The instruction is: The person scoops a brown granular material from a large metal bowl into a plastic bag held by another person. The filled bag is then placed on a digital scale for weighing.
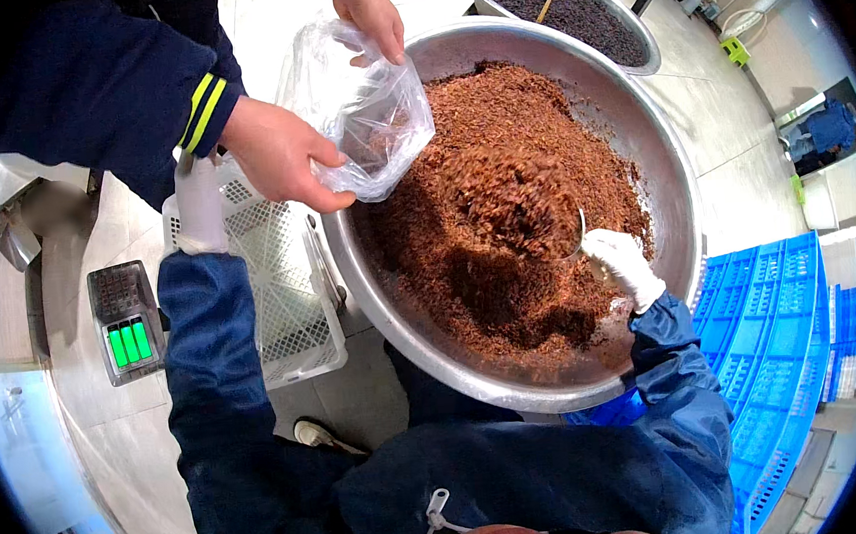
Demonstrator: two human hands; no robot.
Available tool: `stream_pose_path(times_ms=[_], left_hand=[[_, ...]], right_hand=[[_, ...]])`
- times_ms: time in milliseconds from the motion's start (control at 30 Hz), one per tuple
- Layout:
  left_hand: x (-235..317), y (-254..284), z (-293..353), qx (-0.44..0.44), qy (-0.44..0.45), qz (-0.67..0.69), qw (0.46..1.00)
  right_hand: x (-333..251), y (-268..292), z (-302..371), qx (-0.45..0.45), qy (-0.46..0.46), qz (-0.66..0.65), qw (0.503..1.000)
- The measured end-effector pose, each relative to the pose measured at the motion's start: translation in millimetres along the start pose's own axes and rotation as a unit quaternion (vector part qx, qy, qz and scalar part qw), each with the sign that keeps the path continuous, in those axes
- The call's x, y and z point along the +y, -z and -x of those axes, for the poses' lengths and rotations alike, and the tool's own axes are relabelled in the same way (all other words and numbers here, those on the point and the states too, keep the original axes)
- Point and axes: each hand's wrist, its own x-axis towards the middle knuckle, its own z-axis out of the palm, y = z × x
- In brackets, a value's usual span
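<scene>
A wide metal basin (672, 141) holds a heap of reddish-brown crumbly food (526, 111). My right hand (621, 263), in a white glove, is closed around the handle end of a metal scoop (581, 231). A heaped load of the crumbs hides most of the scoop's bowl above the pile. My left hand (199, 204), gloved too, is by the white basket, its fingers hidden behind another person's dark sleeve. That person's bare hands (281, 153) spread a clear plastic bag (363, 113) over the basin's left rim.
A white perforated basket (277, 307) stands left of the basin, beside a scale with a green-lit display (126, 323). Behind is a second basin (619, 15) of dark food with a wooden stick. Blue plastic crates (765, 333) stand at right.
</scene>
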Motion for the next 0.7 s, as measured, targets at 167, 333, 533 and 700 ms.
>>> stream_pose_path(times_ms=[167, 333, 533, 700], left_hand=[[61.5, -26.6, -20.8, -0.144, 0.295, 0.022, 0.944], [140.1, -98.3, -9.4, -0.129, 0.714, 0.201, 0.658], [174.4, -119.7, -7.8, -0.175, 0.6, 0.229, 0.746], [192.3, -113.2, -8.7, -0.212, 0.492, 0.26, 0.804]], right_hand=[[-45.2, 32.4, 7.0, -0.001, 0.052, 0.063, 0.997], [-98.8, 53.2, 0.6, -0.04, 0.114, 0.105, 0.987], [-156.3, 38.9, -25.4, -0.049, 0.054, 0.176, 0.982], [-199.5, 38.6, -89.4, -0.102, 0.35, 0.361, 0.858]])
